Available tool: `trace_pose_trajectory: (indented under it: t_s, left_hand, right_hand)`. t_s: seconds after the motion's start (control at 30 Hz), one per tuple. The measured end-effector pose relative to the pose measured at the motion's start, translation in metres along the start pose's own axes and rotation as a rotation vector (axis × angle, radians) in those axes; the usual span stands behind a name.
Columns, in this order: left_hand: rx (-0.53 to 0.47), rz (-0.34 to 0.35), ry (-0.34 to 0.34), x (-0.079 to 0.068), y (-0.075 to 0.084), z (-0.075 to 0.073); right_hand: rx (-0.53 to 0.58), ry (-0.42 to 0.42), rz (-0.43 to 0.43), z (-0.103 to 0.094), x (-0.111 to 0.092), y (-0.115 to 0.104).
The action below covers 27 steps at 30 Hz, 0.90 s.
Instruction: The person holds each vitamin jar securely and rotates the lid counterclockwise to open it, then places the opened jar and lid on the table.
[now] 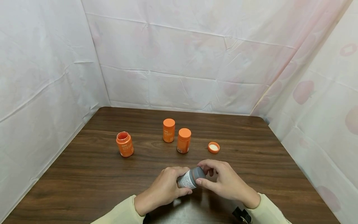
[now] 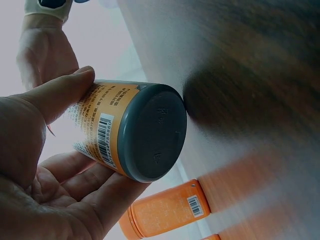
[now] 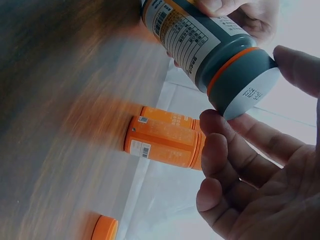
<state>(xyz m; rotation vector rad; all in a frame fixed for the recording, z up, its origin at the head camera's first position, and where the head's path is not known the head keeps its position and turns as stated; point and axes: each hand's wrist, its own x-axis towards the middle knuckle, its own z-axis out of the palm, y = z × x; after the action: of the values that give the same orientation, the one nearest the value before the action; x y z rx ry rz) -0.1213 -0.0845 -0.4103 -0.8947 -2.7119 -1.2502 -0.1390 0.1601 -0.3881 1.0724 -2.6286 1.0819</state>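
My left hand (image 1: 167, 185) grips a dark grey bottle (image 1: 186, 180) with a white and orange label, tilted over the front of the table. In the left wrist view its dark base and barcode label (image 2: 105, 132) show between thumb and fingers. The thumb and fingertips of my right hand (image 1: 226, 182) pinch the rim of the bottle's grey cap (image 3: 250, 85). An orange band runs round the bottle just below that cap, and small print marks its top.
Two capped orange bottles, a rear one (image 1: 169, 130) and a nearer one (image 1: 184, 141), stand behind my hands. An uncapped orange bottle (image 1: 125, 144) is to the left. An orange cap (image 1: 213, 147) lies inside up on the wooden table (image 1: 84, 174). Pale sheets (image 1: 179, 56) hang around.
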Motion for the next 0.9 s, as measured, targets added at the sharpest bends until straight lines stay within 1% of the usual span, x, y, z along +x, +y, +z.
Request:
trace_pose_trajectory:
  t_s: [0.23,0.43,0.63,0.9]
  left_hand:
    - [0.002,0.003,-0.001,0.0003,0.0001,-0.0005]
    - [0.003,0.001,-0.005,0.0005,0.0004,-0.0008]
    - [0.011,-0.004,-0.006,0.0002,0.0004,-0.0007]
    - [0.01,-0.003,-0.009,0.0002,-0.0002,-0.0005]
  right_hand:
    - [0.01,0.014,-0.096,-0.0027,0.0,0.0005]
    - [0.035,-0.008,-0.125,-0.0053,0.0004,0.0014]
    - [0.064,-0.017,-0.207,-0.0066,0.0016,0.0014]
    - [0.088,-0.029,-0.225,-0.0076,0.0026,-0.0012]
